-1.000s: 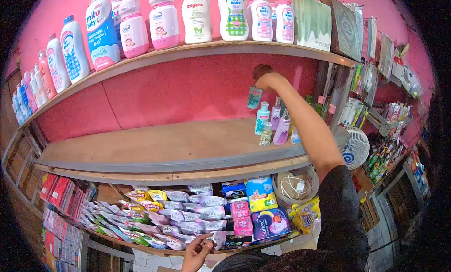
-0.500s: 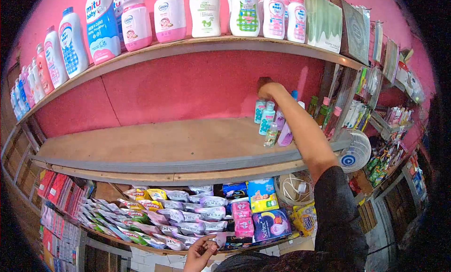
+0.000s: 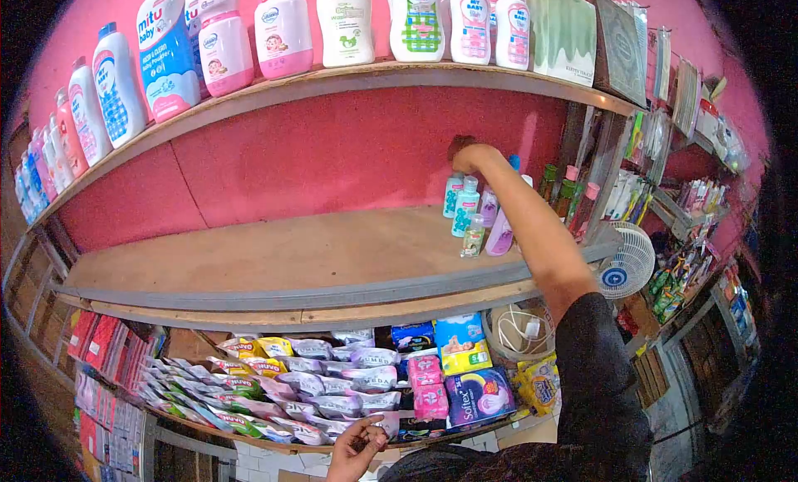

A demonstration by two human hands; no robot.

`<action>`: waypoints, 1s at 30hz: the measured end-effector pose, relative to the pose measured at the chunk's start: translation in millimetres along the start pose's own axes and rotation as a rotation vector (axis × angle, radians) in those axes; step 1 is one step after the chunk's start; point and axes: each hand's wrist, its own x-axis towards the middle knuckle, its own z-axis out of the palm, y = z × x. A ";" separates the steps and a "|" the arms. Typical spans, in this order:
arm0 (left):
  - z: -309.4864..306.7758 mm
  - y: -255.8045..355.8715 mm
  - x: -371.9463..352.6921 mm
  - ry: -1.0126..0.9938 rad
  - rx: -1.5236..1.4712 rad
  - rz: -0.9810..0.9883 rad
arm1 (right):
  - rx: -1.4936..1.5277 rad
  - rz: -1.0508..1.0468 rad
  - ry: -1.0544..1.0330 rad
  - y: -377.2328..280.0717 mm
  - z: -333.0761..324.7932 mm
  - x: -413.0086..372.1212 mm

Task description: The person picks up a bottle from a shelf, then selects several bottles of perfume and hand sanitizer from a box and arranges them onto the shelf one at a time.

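My right hand [image 3: 470,153] reaches over the bottles at the right of the middle shelf, close to the pink wall. Its fingers are dark and hidden by the bent wrist, so any hold cannot be made out. Just below it stand turquoise bottles [image 3: 465,207], a small clear bottle with a green label [image 3: 473,237] and a purple bottle [image 3: 499,235] tilted to one side. My left hand [image 3: 359,449] hangs low in front of the lower display, fingers curled loosely with nothing visible in them. Shiny pouches [image 3: 370,378] lie nearest to it.
Baby powder and lotion bottles [image 3: 346,24] line the upper shelf. The wooden middle shelf [image 3: 249,249] runs across. Pink packs [image 3: 429,401], a purple Softex pack [image 3: 480,399] and a coiled white cable [image 3: 522,326] sit below. A white fan [image 3: 625,262] stands at the right.
The whole view has shifted slightly to the left. My right hand stays above the turquoise bottles, and my left hand keeps its curled pose near the pouches.
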 end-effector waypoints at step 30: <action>17.9 16.5 -5.6 -0.026 0.078 -0.144 | 0.293 0.040 0.029 -27.6 -16.1 -86.8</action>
